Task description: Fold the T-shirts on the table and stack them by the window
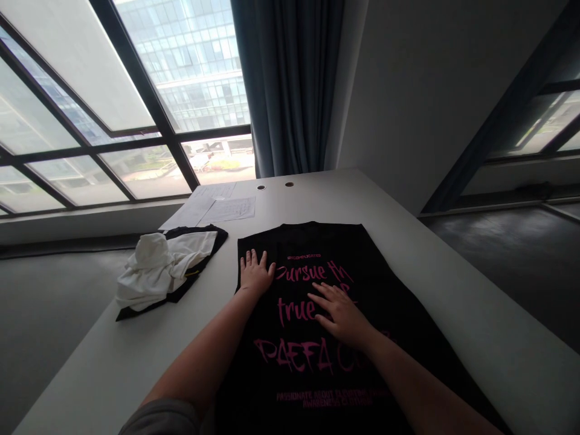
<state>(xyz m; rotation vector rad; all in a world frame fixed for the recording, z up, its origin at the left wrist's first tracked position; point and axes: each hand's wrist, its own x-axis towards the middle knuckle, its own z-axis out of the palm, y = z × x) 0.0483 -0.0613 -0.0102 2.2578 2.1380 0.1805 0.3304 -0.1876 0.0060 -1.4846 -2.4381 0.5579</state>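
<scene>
A black T-shirt (362, 266) with pink lettering lies flat on the white table (475, 314), folded into a long rectangle. My left hand (254, 273) rests flat on its far left corner, fingers spread. My right hand (339, 313) lies flat on the middle of the shirt, over the pink words, fingers stretched out to the left. Neither hand holds anything.
A crumpled white garment (158, 266) sits on a folded black one (212, 237) at the table's left edge. Sheets of paper (229, 208) lie behind them. Two cable holes (275, 185) mark the table's far end. Windows and a dark curtain (290, 84) stand beyond.
</scene>
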